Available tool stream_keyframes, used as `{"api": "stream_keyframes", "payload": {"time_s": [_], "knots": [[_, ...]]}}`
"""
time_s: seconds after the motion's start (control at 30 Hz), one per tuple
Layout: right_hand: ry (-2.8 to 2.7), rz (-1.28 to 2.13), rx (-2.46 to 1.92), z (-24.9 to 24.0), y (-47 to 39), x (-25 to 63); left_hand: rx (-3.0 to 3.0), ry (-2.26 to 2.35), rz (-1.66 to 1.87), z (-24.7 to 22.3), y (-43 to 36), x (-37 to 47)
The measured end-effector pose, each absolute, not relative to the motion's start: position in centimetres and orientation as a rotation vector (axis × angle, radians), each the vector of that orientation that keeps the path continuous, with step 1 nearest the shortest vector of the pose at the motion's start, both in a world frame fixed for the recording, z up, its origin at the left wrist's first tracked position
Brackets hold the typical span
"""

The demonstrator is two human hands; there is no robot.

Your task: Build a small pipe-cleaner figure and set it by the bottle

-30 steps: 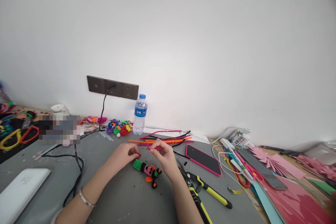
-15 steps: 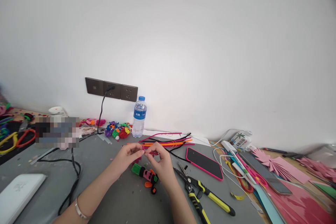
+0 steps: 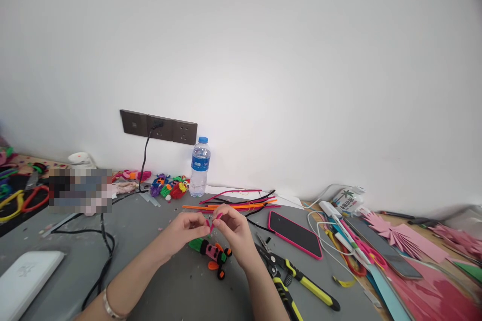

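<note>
Between my fingertips is a short pink pipe cleaner, bent, with an end pinched on each side. My left hand grips it from the left, thumb and forefinger closed. From the right, my right hand pinches it the same way. Just below the hands, a pipe-cleaner figure in green, black, pink and orange lies on the grey table mat. Behind them are loose pipe cleaners in orange, pink and black.
Yellow-black pliers and a pink-cased phone lie to the right. A water bottle stands by the wall beside colourful pipe-cleaner figures. A black cable and a white box are at left; pink paper is far right.
The pink pipe cleaner has turned and now shows as a bent piece between my fingertips. Both hands have shifted slightly, my left one lower. The figure below stays on the mat.
</note>
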State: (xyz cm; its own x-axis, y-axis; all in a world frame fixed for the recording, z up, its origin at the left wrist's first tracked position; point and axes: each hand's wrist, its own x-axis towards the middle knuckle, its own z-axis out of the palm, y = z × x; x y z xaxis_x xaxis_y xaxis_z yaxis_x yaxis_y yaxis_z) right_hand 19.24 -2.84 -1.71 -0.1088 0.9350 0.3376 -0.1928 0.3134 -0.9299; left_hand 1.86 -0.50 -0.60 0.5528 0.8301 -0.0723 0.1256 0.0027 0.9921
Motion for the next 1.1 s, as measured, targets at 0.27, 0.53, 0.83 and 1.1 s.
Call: {"api": "stream_keyframes", "payload": {"time_s": [0.27, 0.53, 0.83, 1.1], "knots": [[-1.364, 1.476, -0.686, -1.2, -3.4, 19.7, 1.504, 0.703, 0.456, 0.0, -0.7, 1.6], [-1.221, 1.319, -0.720, -1.3, -3.0, 19.7, 1.466, 0.873, 0.618, 0.2, -0.5, 1.5], [-1.171, 1.197, -0.726, -2.3, -2.5, 19.1, 1.806, 1.051, 1.030, -1.4, -0.1, 2.3], [-1.203, 1.092, -0.796, -2.7, -2.3, 19.1, 2.147, 0.929, 1.309, -1.8, -0.2, 2.2]]}}
